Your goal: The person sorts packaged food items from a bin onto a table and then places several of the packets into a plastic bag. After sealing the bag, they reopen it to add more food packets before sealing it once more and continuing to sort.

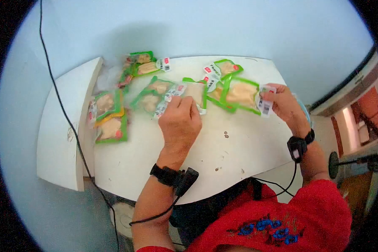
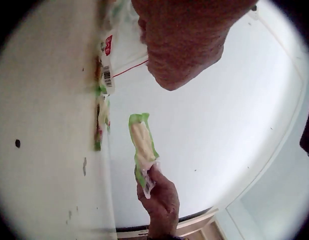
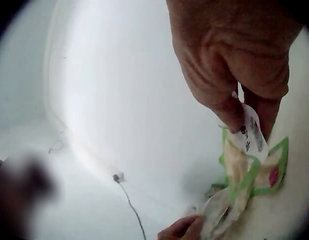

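Observation:
My right hand (image 1: 286, 105) pinches the white label end of a green-edged clear food packet (image 1: 242, 93). Pale, elongated food shows through its plastic. The right wrist view has the thumb and fingers on that white end (image 3: 253, 131). Left of centre, my left hand (image 1: 181, 122) grips the white printed end of another green-edged packet (image 1: 149, 101) with pale lumps inside. Its fingertips are hidden behind the back of the hand in the head view. A similar packet (image 1: 195, 93) lies just beyond the left hand, overlapped by it in this view.
Two packets (image 1: 109, 128) lie at the table's left, beside a raised white side panel (image 1: 77, 134). More packets (image 1: 147, 67) are piled at the back left, and another (image 1: 227, 67) lies at the back right. A black cable (image 1: 67, 107) hangs at the left.

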Demonstrator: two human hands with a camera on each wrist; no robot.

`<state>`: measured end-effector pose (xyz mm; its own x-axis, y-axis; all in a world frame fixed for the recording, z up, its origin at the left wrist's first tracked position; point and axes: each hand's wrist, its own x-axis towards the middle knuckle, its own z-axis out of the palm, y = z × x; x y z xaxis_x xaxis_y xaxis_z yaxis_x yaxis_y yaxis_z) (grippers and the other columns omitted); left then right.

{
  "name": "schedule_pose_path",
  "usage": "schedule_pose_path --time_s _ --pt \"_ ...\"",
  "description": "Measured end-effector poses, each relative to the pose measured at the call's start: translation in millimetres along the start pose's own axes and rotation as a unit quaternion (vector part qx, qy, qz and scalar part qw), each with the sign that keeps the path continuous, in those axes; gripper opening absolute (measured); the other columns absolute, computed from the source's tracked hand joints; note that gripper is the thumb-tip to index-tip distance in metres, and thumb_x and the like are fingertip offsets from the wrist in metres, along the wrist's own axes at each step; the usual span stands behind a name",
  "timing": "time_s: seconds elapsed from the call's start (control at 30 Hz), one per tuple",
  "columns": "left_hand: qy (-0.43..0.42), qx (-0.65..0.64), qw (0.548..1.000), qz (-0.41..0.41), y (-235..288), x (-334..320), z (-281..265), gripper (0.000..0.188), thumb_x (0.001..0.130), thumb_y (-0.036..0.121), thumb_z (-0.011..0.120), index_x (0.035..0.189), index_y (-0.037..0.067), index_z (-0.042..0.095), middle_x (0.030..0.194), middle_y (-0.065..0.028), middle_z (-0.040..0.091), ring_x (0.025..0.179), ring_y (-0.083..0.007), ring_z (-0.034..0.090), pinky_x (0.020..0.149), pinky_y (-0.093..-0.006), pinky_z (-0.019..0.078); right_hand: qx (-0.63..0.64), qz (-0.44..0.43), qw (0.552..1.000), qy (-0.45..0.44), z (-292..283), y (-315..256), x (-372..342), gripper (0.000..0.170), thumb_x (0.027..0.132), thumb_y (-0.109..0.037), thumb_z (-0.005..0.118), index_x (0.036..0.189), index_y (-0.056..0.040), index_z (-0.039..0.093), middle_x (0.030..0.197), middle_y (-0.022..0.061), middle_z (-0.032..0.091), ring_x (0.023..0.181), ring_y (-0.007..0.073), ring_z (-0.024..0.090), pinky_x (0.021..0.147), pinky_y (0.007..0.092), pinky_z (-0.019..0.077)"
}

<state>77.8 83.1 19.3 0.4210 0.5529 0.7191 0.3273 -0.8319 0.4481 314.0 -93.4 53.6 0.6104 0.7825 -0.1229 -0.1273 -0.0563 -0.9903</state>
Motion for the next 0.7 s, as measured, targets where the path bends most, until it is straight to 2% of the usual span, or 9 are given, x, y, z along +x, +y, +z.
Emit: schedule_pose_path --time_s 0.07,0.2,0.27,0.33,0.47,0.53,0.57,0.7 --pt "0.004 -0.001 1.0 -0.003 0 -1 -1 0.007 0.078 0.008 0.067 0.085 0.008 0.066 0.075 -0.0101 0.06 0.065 -0.0304 0.062 0.056 -0.039 0.0495 0.0 0.02 0.998 -0.067 12 2 -6 0.019 0.086 -0.003 0.065 0.103 0.005 0.066 0.089 0.0108 0.069 0.08 0.0188 0.068 0.072 0.032 0.0567" --pt "0.016 -0.016 1.0 0.008 -2 1 -3 0.005 0.079 0.007 0.065 0.083 0.009 0.064 0.074 -0.0097 0.058 0.063 -0.0303 0.061 0.053 -0.039 0.0485 0.09 0.089 0.986 -0.106 61 -5 -14 0.017 0.087 0.0 0.065 0.104 0.0027 0.065 0.094 0.0092 0.07 0.082 0.0159 0.068 0.076 0.0306 0.0565" --pt "0.007 0.005 1.0 -0.004 -4 1 -5 0.005 0.078 0.007 0.065 0.083 0.009 0.064 0.072 -0.009 0.056 0.062 -0.0299 0.06 0.052 -0.0386 0.0479 0.102 0.086 0.985 -0.105 70 0 -7 0.02 0.088 -0.001 0.062 0.107 0.0047 0.063 0.097 0.0125 0.069 0.084 0.0194 0.069 0.077 0.0343 0.0582" --pt "0.034 0.008 0.999 -0.001 -4 3 -6 0.004 0.078 0.007 0.065 0.081 0.009 0.063 0.071 -0.0083 0.054 0.061 -0.0294 0.059 0.051 -0.0383 0.047 0.117 0.09 0.983 -0.109 74 7 3 0.025 0.09 -0.001 0.06 0.113 0.008 0.059 0.1 0.016 0.067 0.086 0.023 0.068 0.077 0.0367 0.0591" --pt "0.042 0.011 0.999 0.012 -4 2 -6 0.006 0.077 0.007 0.065 0.081 0.01 0.062 0.069 -0.0076 0.052 0.059 -0.0282 0.058 0.049 -0.0383 0.0455 0.082 0.102 0.987 -0.091 77 6 5 0.027 0.09 -0.002 0.059 0.115 0.0092 0.057 0.102 0.017 0.066 0.088 0.0253 0.068 0.079 0.041 0.0598" --pt "0.034 0.023 0.999 0.021 -2 1 -6 0.008 0.076 0.007 0.064 0.079 0.009 0.058 0.07 -0.0065 0.05 0.061 -0.0262 0.058 0.049 -0.0378 0.0456 0.078 0.102 0.988 -0.088 75 9 7 0.029 0.091 -0.003 0.059 0.117 0.0094 0.055 0.104 0.0174 0.066 0.088 0.0262 0.068 0.079 0.0425 0.06" --pt "0.03 0.028 0.999 0.027 0 1 -6 0.009 0.075 0.007 0.064 0.078 0.008 0.055 0.071 -0.006 0.049 0.062 -0.0252 0.058 0.049 -0.0375 0.0456 0.092 0.111 0.985 -0.093 77 8 8 0.029 0.091 -0.002 0.058 0.118 0.008 0.055 0.105 0.0159 0.066 0.089 0.0248 0.068 0.079 0.0411 0.0597" --pt "0.034 0.007 0.999 0.028 1 2 -5 0.006 0.079 0.009 0.067 0.084 0.01 0.063 0.068 -0.0075 0.052 0.059 -0.0269 0.058 0.049 -0.0383 0.0457 0.168 0.137 0.967 -0.136 98 11 9 0.029 0.093 -0.002 0.055 0.121 0.0046 0.054 0.109 0.0132 0.065 0.093 0.0216 0.068 0.084 0.0371 0.0577"
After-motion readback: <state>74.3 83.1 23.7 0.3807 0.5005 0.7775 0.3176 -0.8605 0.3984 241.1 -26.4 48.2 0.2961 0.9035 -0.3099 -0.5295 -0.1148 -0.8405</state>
